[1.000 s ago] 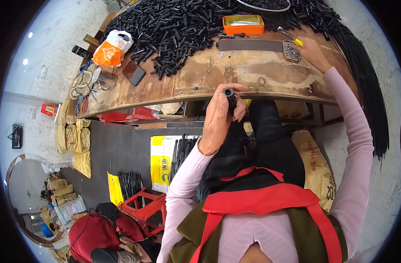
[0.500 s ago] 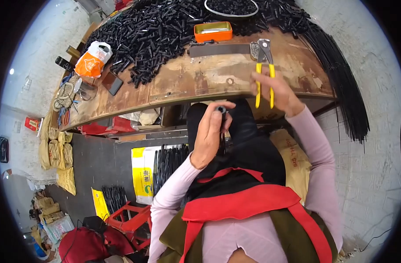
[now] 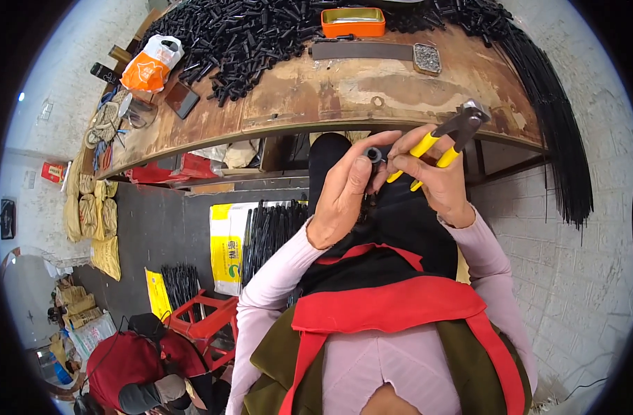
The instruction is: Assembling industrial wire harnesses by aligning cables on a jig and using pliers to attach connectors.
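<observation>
Between the fingers and thumb of my left hand [image 3: 338, 200] is a black tubular part [image 3: 374, 155], its round hollow end facing up, just off the table's front edge above my lap. My right hand [image 3: 437, 185] grips pliers with yellow handles [image 3: 424, 144]. Their dark metal jaws [image 3: 463, 124] point up and to the right, away from the tube. The right thumb and fingertips are pinched close beside the tube's end; anything small between them cannot be made out. The lower part of the tube is hidden by my left fingers.
On the worn wooden table [image 3: 295, 104] lie a heap of black tubular parts [image 3: 240, 41], an orange tin [image 3: 353, 28], a grey strip [image 3: 361, 51] and a small box of metal bits [image 3: 427, 59]. Long black rods [image 3: 562, 138] hang off its right end. A red stool [image 3: 205, 318] stands lower left.
My right hand has come down and left from the small box on the table to my left hand, turning the pliers from upright to tilted. My left hand keeps the tube.
</observation>
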### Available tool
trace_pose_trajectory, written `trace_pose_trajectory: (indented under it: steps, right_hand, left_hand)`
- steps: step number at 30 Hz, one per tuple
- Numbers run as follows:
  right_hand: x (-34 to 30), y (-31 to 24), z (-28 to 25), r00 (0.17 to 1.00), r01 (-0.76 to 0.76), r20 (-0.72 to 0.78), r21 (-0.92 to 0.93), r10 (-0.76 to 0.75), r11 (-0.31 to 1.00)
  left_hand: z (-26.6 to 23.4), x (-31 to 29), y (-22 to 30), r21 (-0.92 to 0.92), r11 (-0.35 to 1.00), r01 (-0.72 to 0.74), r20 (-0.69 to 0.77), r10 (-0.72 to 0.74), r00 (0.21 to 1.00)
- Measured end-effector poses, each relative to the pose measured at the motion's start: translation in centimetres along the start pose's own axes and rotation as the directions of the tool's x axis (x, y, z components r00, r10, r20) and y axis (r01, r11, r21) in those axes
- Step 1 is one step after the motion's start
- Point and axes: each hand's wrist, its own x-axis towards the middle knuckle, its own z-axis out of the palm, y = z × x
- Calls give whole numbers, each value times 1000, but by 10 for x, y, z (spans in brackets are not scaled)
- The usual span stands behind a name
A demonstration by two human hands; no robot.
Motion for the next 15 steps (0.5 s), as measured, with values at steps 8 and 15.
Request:
trace_pose_trajectory:
  steps: [8,15]
  right_hand:
    - [-3,-1,14,996,85,-29,113,-82,990]
    - [-1,-2,14,992,124,11,8,-124,992]
  left_hand:
    - [-3,0,-1,5,1000,27,-1,-27,1000]
    - [-5,1,-2,-12,1000,8,5,-8,1000]
